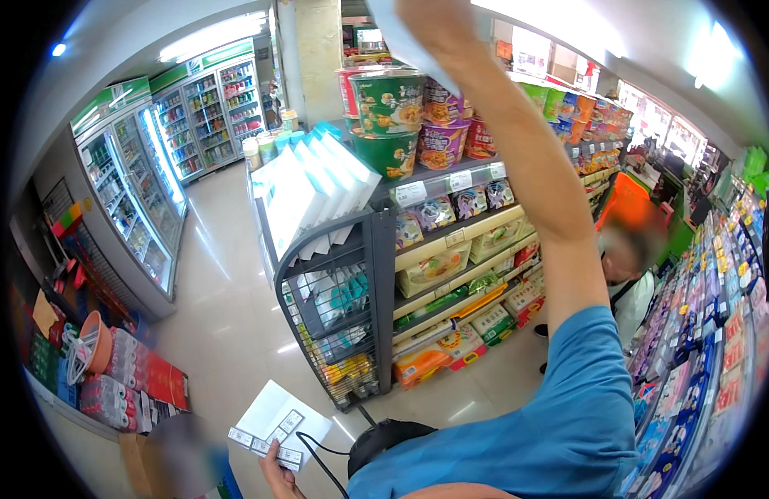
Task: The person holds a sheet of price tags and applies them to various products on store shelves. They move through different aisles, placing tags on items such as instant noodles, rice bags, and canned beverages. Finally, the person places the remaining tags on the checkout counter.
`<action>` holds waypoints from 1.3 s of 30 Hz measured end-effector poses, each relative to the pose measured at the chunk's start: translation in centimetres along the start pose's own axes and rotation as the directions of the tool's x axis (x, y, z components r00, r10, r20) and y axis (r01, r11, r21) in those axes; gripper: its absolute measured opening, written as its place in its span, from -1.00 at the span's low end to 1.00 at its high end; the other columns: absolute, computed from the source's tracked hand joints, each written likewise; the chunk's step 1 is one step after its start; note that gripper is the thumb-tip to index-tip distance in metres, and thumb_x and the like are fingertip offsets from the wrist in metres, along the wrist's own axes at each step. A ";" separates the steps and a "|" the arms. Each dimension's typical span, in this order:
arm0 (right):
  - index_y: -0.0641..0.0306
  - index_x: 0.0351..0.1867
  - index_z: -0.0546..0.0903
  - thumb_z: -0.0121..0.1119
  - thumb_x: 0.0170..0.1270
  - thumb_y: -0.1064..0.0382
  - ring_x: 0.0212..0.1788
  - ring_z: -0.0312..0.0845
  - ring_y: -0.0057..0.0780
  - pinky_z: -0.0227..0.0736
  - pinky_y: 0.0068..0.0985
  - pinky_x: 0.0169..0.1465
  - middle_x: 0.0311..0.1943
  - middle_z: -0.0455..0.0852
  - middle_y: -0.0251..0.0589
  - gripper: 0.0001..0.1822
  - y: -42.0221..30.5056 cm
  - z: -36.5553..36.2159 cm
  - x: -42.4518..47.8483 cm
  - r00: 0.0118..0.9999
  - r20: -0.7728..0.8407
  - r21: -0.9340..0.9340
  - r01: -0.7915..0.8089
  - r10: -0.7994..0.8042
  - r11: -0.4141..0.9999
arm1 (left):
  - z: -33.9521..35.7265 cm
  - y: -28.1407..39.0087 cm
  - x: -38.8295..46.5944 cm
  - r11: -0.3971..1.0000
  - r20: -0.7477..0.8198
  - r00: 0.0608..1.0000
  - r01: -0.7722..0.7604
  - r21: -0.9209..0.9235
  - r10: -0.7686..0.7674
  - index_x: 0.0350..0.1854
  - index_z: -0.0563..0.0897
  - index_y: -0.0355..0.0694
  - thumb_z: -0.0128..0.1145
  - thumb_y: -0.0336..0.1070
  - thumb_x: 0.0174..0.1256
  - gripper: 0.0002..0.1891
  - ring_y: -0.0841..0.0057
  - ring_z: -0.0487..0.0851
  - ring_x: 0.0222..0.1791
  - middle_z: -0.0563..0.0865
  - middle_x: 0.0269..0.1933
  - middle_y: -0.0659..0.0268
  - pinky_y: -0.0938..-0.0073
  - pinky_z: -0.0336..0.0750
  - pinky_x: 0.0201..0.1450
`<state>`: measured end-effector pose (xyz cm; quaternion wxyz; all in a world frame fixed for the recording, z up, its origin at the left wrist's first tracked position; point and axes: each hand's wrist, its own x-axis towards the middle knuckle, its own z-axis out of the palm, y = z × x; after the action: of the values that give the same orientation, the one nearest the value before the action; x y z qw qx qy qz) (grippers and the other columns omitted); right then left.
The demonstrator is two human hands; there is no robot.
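My left hand (278, 472), low in the view, grips a folded white sheet of paper (278, 402) with several small printed label strips (269, 448) on and beside it. The thumb presses on the strips. My right hand (439, 31) is raised at the top edge and blurred, on a pale flat sheet (404, 45) that the frame cuts off. Behind that sheet stand stacked instant noodle tubs, a green one (387, 103) and a purple one (442, 145) among them, on the top shelf of a store rack (384, 299).
White packs (303, 193) lean on the rack's end, above a wire side panel (331, 349). Glass-door drink coolers (132, 181) line the left wall. Shrink-wrapped bottles (110, 402) and an orange basin (96, 343) sit lower left. A person (631, 280) is in the right aisle beside hanging goods (690, 337).
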<state>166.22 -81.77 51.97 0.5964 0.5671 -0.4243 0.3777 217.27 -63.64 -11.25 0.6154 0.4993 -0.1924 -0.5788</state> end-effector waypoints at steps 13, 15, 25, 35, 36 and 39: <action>0.42 -0.03 0.75 0.30 0.44 0.09 -0.30 0.79 -0.05 0.59 -0.28 -0.14 -0.32 0.81 0.19 -0.64 13.7 -24.2 -20.7 0.705 0.243 -0.403 -0.551 0.666 0.731 | 0.4 2.5 7.8 0.996 0.113 0.990 0.086 0.021 -0.088 0.36 0.52 -0.46 0.28 -0.35 0.43 -0.48 0.28 0.72 0.14 0.71 0.21 0.05 0.25 0.64 0.20; 0.44 -0.02 0.75 0.33 0.40 0.09 -0.29 0.81 -0.12 0.58 -0.29 -0.14 -0.35 0.82 0.14 -0.61 17.6 -26.4 -28.4 0.645 0.323 -0.228 -0.657 0.692 0.718 | 1.7 1.9 9.3 0.992 0.160 0.979 0.123 0.041 -0.128 0.37 0.52 -0.43 0.30 -0.29 0.44 -0.47 0.28 0.71 0.16 0.71 0.22 0.07 0.25 0.62 0.22; 0.50 0.03 0.73 0.36 0.44 0.19 -0.24 0.68 -0.51 0.54 -0.50 -0.15 -0.20 0.81 -0.19 -0.65 24.5 -36.2 -52.2 0.132 0.233 -0.206 -0.962 0.963 0.181 | 0.8 1.8 12.4 0.962 0.158 0.966 0.169 0.215 -0.205 0.41 0.51 -0.44 0.28 -0.23 0.47 -0.44 0.33 0.70 0.17 0.69 0.25 0.07 0.29 0.61 0.24; 0.32 -0.29 0.79 0.24 0.33 -0.37 -0.26 0.72 -0.20 0.57 -0.11 -0.16 -0.31 0.81 0.07 -0.34 35.3 -41.4 -67.0 0.296 -0.019 -0.935 -0.342 0.955 0.088 | 4.5 4.1 8.6 0.938 0.007 0.970 0.233 0.257 -0.243 0.37 0.53 -0.51 0.22 -0.21 0.51 -0.46 0.25 0.68 0.26 0.67 0.31 0.03 0.22 0.57 0.32; 0.28 -0.27 0.80 0.23 0.33 -0.38 -0.27 0.72 0.05 0.54 0.09 -0.14 -0.23 0.82 0.12 -0.35 37.0 -43.4 -68.6 0.187 -0.018 -0.938 -0.344 0.982 0.048 | 5.6 4.0 8.7 0.939 0.019 0.972 0.219 0.265 -0.232 0.38 0.53 -0.52 0.24 -0.22 0.49 -0.45 0.26 0.69 0.24 0.67 0.30 0.02 0.23 0.58 0.30; 0.50 -0.43 0.76 0.15 0.38 -0.41 -0.36 0.74 0.04 0.51 -0.02 -0.21 -0.48 0.78 0.20 -0.20 38.8 -45.9 -70.2 0.175 0.136 -0.866 -0.456 0.975 0.203 | 5.7 3.7 7.9 0.962 0.024 0.992 0.117 0.247 -0.127 0.29 0.60 -0.46 0.30 -0.27 0.44 -0.53 0.30 0.71 0.20 0.73 0.22 0.10 0.28 0.60 0.27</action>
<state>108.70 -31.10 0.34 0.2502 0.0945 -0.9400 0.2120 216.57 -73.68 -8.39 0.5083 0.5706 -0.2434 -0.5973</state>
